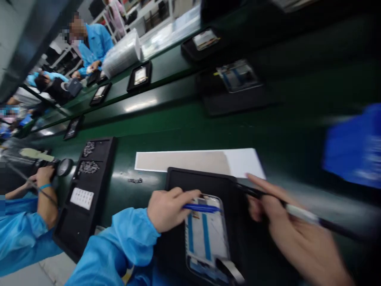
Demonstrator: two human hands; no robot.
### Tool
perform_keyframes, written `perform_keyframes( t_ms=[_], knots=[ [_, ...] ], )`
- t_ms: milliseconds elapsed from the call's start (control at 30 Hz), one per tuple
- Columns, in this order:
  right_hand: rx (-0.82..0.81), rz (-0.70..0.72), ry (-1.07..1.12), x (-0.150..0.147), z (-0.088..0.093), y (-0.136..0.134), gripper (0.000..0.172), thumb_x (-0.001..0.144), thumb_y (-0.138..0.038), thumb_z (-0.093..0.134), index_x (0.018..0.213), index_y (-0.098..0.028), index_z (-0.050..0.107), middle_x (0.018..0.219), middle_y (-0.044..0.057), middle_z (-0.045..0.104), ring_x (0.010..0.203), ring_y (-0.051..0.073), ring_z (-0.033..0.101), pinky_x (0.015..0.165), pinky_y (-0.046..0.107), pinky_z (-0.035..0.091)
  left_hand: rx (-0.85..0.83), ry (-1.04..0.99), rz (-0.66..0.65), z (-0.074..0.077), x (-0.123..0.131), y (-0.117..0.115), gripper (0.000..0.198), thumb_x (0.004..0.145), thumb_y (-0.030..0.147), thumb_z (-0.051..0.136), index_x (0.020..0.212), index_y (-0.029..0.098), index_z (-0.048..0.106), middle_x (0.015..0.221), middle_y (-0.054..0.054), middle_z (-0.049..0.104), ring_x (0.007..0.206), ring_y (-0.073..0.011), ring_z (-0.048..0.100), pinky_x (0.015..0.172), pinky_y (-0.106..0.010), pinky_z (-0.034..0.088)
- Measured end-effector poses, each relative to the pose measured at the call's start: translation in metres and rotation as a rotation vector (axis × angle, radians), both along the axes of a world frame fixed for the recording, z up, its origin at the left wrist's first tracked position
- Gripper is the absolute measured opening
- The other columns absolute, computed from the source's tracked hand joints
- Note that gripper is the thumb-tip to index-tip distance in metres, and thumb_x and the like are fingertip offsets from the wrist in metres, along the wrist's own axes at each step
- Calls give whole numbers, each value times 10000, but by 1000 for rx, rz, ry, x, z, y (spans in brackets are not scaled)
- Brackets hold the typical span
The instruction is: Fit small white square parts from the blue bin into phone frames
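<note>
1. Black work tray (184,182) lies at lower centre of the frame on the green belt (178,127). A phone frame (208,238) with a pale inner face and two blue strips lies in it, reaching toward the bottom edge.
2. Left hand (166,208), coming out of a light blue sleeve at lower left, rests on the tray at the upper end of the phone frame. Its fingers are drawn together and pinch a slim blue tool (202,207), which lies across the frame's top edge and points to the right.
3. Right hand (297,242), at lower right, is smeared by motion blur. Its fingers are curled round a slender black-and-white tool (300,214), with the forefinger laid along it. The tool's dark tip points left, over the tray's upper right part. Whether the tip touches the tray cannot be told.
4. White paper sheet (196,161) lies flat just behind the tray, partly under its far edge.
5. Black parts tray (68,234) lies to the left, with small heaps of screws (88,167) in its upper compartments.
6. Co-worker's hand (44,174), at the left edge, grips a dark tool.
7. Further trays, such as the one bearing a phone (139,75), lie along the belt toward the upper left.
</note>
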State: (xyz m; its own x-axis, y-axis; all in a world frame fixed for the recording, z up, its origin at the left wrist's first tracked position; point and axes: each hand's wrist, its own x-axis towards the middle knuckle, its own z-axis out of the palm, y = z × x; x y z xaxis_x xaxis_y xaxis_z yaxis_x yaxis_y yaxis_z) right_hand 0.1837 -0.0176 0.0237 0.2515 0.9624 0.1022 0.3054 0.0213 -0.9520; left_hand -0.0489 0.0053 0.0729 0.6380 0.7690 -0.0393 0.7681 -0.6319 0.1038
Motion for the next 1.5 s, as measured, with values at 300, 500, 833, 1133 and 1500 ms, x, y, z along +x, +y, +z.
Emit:
perform_keyframes(
  t_ms=[300,500,833,1133,1500],
  knots=[
    [-136,97,198,-12,19,0,302,890,-495,650,883,-194,639,770,36,629,575,152,579,477,253,478,245,-319,-116,-14,-8,-12,305,926,78,438,1090,177,675,658,24,608,514,-122,544,508,-274,416],
    [-74,90,65,-14,25,-2,295,900,-472,653,784,-204,614,737,28,620,596,167,582,504,273,466,262,-337,-122,-15,-6,-11,322,911,47,450,1077,169,697,665,18,632,520,-112,541,528,-264,409],
    [-13,143,-46,-16,22,-3,270,951,-443,626,822,-206,618,741,25,645,669,197,639,537,284,471,262,-322,-105,-15,-4,-11,284,957,104,462,1040,175,724,652,17,645,512,-99,553,527,-265,410],
    [46,155,-140,-20,24,-4,186,951,-354,625,816,-226,632,750,23,662,648,195,638,590,312,507,251,-302,-110,-15,-5,-12,291,944,85,451,1061,182,699,667,20,651,533,-109,579,528,-275,421],
    [136,135,-224,-21,20,-2,326,897,-527,576,718,-265,647,657,23,693,572,243,685,565,329,580,217,-305,88,-15,-9,-30,281,861,166,552,1115,258,632,701,44,627,549,-118,600,510,-259,462]
  ],
)
